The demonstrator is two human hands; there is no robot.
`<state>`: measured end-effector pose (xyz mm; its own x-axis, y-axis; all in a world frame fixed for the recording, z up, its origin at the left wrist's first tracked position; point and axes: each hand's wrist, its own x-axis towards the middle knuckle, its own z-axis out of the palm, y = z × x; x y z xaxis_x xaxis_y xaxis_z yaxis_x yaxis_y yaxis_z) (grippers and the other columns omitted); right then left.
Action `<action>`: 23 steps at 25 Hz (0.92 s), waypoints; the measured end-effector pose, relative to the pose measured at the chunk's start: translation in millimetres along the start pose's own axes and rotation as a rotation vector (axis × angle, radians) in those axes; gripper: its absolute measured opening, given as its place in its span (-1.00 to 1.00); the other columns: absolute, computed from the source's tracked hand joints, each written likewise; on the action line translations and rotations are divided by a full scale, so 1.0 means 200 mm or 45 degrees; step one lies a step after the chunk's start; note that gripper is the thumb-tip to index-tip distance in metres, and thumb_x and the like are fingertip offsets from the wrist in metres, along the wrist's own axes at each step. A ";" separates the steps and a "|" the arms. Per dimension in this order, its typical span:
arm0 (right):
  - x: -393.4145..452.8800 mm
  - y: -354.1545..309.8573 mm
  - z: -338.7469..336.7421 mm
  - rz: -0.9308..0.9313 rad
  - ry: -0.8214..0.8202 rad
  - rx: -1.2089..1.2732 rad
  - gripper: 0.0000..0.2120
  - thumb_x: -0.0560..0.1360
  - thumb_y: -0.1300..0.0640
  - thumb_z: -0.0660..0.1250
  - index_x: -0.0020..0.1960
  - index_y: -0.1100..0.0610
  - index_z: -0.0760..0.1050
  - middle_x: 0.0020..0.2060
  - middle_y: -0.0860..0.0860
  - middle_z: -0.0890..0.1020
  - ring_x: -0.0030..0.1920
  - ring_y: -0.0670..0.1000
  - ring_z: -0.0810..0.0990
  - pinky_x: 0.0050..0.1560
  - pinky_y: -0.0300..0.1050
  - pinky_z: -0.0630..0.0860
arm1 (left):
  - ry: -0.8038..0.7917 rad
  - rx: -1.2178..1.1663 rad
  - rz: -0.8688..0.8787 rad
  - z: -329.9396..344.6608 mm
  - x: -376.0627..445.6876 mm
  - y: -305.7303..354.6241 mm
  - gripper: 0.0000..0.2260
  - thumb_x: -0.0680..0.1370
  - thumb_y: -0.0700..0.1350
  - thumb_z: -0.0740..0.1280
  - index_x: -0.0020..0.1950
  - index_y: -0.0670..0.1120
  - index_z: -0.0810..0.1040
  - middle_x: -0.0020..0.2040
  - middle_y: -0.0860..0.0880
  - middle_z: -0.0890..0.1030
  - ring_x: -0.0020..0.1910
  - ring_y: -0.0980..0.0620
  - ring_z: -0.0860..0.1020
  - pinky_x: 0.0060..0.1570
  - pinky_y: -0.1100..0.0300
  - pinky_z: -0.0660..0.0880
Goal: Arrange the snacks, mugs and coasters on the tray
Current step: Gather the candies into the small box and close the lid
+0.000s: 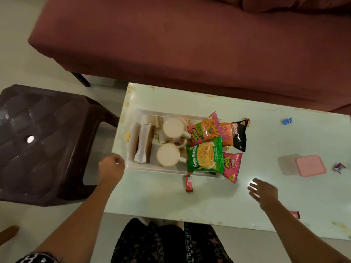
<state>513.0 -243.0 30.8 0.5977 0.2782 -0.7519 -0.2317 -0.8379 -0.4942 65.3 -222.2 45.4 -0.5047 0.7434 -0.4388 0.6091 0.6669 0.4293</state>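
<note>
One tray, two mugs, four snack packets, one pink box, two hands

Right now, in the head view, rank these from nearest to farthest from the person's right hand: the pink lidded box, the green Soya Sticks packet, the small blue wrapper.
From the right hand:
1. Pink lidded box, on the table's right side.
2. Green Soya Sticks packet, to its left, on the tray's near right end.
3. Small blue wrapper, at the far side of the table.

Left hand grips the loaded tray edge; right hand hovers open over the table
</note>
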 end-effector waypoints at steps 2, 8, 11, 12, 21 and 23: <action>0.12 -0.14 0.05 -0.100 -0.062 0.035 -0.84 0.50 0.31 0.25 -0.25 0.20 0.47 -0.27 0.15 0.53 -0.37 0.08 0.55 -0.28 -0.14 0.51 | 0.073 0.117 0.077 0.01 0.11 0.00 -0.83 0.52 -0.20 0.24 0.03 -0.22 0.55 -0.02 -0.27 0.61 -0.07 -0.25 0.55 -0.15 0.06 0.41; 0.33 -0.27 0.34 -0.049 -0.541 -0.091 -0.90 0.52 0.21 0.26 -0.02 0.13 0.54 -0.15 0.07 0.64 -0.20 0.04 0.58 -0.21 -0.23 0.59 | -0.036 -0.287 -0.064 0.15 0.40 -0.01 -0.71 0.56 -0.06 0.21 0.15 -0.24 0.50 0.04 -0.25 0.58 0.06 -0.26 0.56 0.16 -0.12 0.48; 0.34 -0.24 0.42 0.036 -0.837 -0.160 -0.79 0.50 0.09 0.25 0.09 0.12 0.55 -0.07 0.11 0.69 -0.12 0.11 0.66 -0.03 0.00 0.62 | -0.062 -0.597 -0.170 0.19 0.45 0.01 -0.76 0.54 -0.16 0.27 0.11 -0.28 0.53 -0.04 -0.21 0.57 -0.05 -0.19 0.56 0.07 -0.10 0.54; 0.31 -0.24 0.44 0.037 -0.915 -0.166 -0.80 0.45 0.07 0.28 0.02 0.10 0.58 -0.15 0.10 0.71 -0.20 0.09 0.69 -0.15 -0.01 0.65 | -0.076 -0.647 -0.191 0.19 0.47 0.02 -0.76 0.53 -0.19 0.29 0.14 -0.30 0.52 -0.03 -0.19 0.56 -0.05 -0.16 0.54 0.05 -0.07 0.54; 0.32 -0.23 0.45 -0.022 -1.043 -0.061 -0.28 -0.17 -0.05 0.67 -0.07 0.11 0.55 -0.29 0.07 0.71 -0.30 0.06 0.69 -0.27 -0.01 0.65 | -0.160 -0.839 -0.448 0.14 0.48 0.10 -0.75 0.47 -0.34 0.34 0.14 -0.31 0.51 0.15 -0.25 0.54 0.03 -0.20 0.56 0.06 -0.04 0.54; 0.33 -0.23 0.42 -0.042 -1.036 -0.054 -0.24 -0.22 -0.05 0.67 -0.08 0.12 0.53 -0.32 0.06 0.70 -0.32 0.06 0.69 -0.29 -0.01 0.65 | -0.162 -0.826 -0.456 0.15 0.47 0.11 -0.77 0.47 -0.35 0.33 0.12 -0.31 0.51 0.14 -0.27 0.55 -0.06 -0.17 0.57 -0.05 0.03 0.58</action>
<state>498.5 -146.7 -31.7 -0.1447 0.5432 -0.8271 -0.1845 -0.8360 -0.5167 49.6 -139.4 -9.9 -0.5053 0.4902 -0.7102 -0.0818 0.7920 0.6050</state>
